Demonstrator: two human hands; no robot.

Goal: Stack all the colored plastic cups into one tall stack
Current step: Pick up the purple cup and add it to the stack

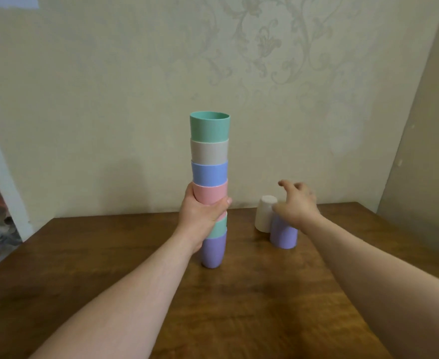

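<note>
wooden table (239, 320): light, slippery cup stack (209, 177) is gripped mid-height by left hand (200, 213); right hand (296, 203), fingers spread, is poised over lilac cup (283, 235), best grasped around its sides

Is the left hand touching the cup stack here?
Touching. The head view shows the left hand wrapped around the cup stack, thumb across the pink cup.

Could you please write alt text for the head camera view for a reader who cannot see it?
The left hand grips a tall stack of cups on a wooden table, while the open right hand reaches over two upside-down cups, white cup and purple cup.
</note>
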